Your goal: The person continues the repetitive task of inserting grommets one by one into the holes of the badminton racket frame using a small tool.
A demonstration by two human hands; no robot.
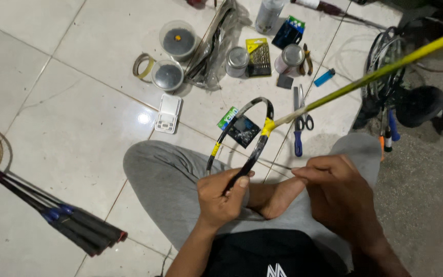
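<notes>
White floor tiles (pixel 78 118) carry a scatter of gear around a person sitting cross-legged in grey trousers. The left hand (pixel 221 197) is closed round the black rim of a badminton racket frame (pixel 252 138), thumb on top, gripping it low on the loop just above the lap. The frame looks unstrung and broken, only part of the hoop showing, with yellow marks where it meets the yellow shaft (pixel 375 74), which slants away up and to the right out of view. The right hand (pixel 334 192) sits just beside the left, fingertips pinched together as if on something thin; what they hold is too fine to tell.

I judge the frame light and stiff but brittle: thin-walled, already damaged, and likely to crack further if squeezed or twisted. The rim near the yellow joint looks the soundest place to take it; the long shaft would lever hard against a grip further out.

On the tiles beyond the knees lie scissors (pixel 303 120), a blue-handled tool (pixel 297 143), a blue lighter (pixel 324 78), a card of drill bits (pixel 258 57), 2 round clear tubs (pixel 173 56), a tape roll (pixel 142 65) and a small white case (pixel 168 113). More rackets (pixel 57 218) lie at the left, their grips together
</notes>
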